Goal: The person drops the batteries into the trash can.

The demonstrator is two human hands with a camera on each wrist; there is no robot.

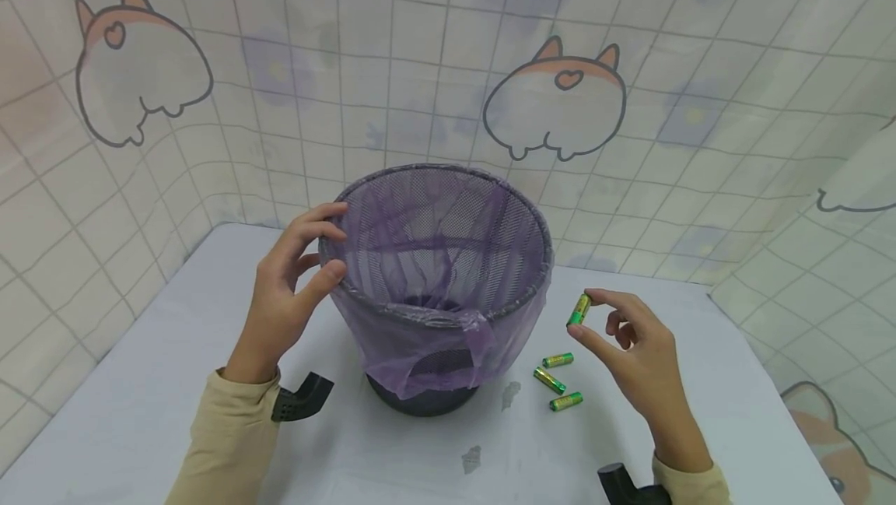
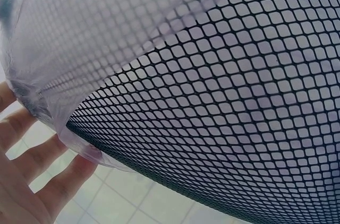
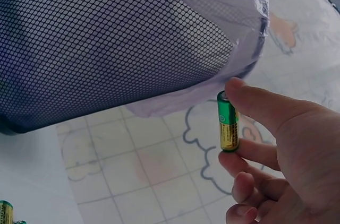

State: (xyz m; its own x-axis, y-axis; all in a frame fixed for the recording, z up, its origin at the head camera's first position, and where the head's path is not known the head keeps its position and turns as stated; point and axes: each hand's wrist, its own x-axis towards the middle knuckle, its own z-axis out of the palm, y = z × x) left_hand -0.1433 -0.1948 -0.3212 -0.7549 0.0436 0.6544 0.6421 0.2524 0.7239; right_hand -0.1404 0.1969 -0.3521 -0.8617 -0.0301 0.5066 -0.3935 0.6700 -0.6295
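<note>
Left hand: the left hand (image 1: 283, 283) grasps the wastebasket rim on its left side, fingertips hooked over the edge and thumb on the nearer part of it.
Right hand: the right hand (image 1: 640, 353) pinches one battery, thumb against one end and index finger against the other; the other fingers are curled in.
Held battery: the green-and-gold cylindrical battery (image 1: 579, 310) is up off the table, tilted, to the right of the wastebasket and apart from it.
Loose batteries: three more of the same kind lie on their sides near one another, right of the wastebasket; the far one (image 1: 558, 360), the middle one (image 1: 549, 380) and the near one (image 1: 565, 401).
Wastebasket: the black mesh wastebasket (image 3: 79, 54) stands on the white table (image 1: 336, 458); a translucent purple bin liner (image 1: 378, 334) lines it and folds down outside over the rim.
Backdrop: a grid-patterned curtain (image 1: 427, 61) with cartoon corgi rumps hangs behind.
</note>
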